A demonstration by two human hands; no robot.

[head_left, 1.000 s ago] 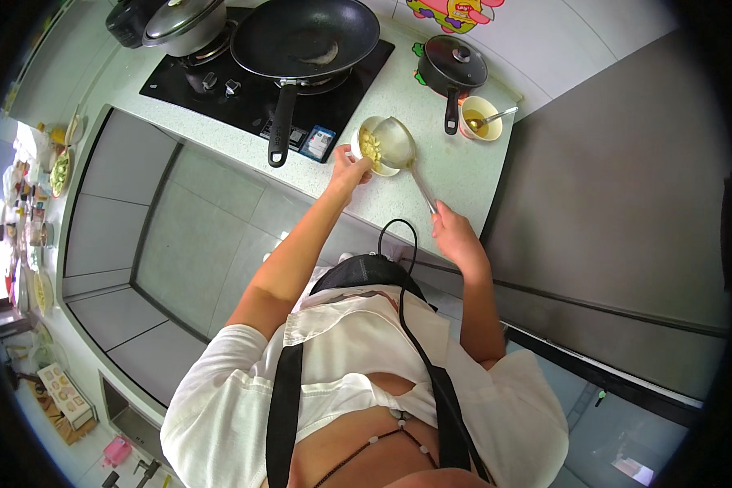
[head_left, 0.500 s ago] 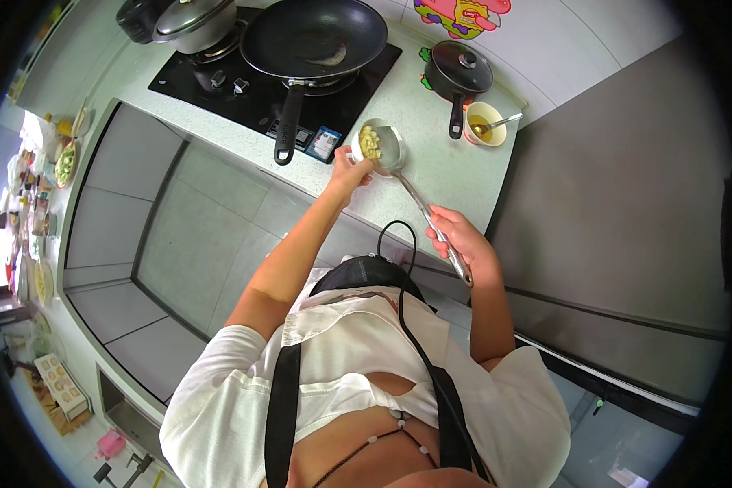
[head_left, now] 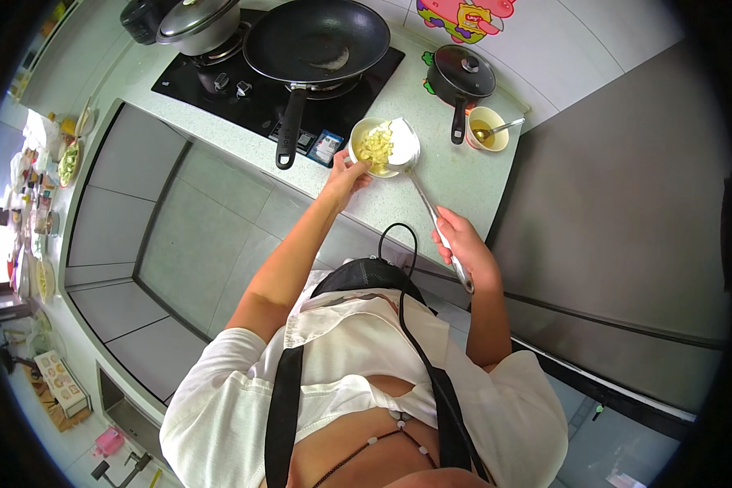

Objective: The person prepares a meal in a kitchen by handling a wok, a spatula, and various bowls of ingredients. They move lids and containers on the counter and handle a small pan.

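A small white bowl (head_left: 355,134) sits near the front edge of the counter, right of the stove. Pale yellow chopped pieces (head_left: 374,149) lie in it. My left hand (head_left: 348,176) grips the bowl's near-left rim, thumb over the edge. With my right hand (head_left: 461,241) I hold a metal spatula (head_left: 424,195) by its long handle, fingers wrapped round it. The spatula's head (head_left: 405,144) is at the right side of the bowl, bright with reflected light. Whether it touches the pieces is hard to tell.
On the black stove (head_left: 189,87) stand a frying pan (head_left: 313,37), its handle pointing toward me, and a lidded pot (head_left: 199,27). A black saucepan (head_left: 462,77) and a cup of yellow liquid with a spoon (head_left: 488,134) are at the counter's right end. A grey panel (head_left: 610,187) rises beyond.
The spatula's head has shifted slightly right within the bowl and now shines brightly, and more of the yellow pieces show. Both hands keep their grips.
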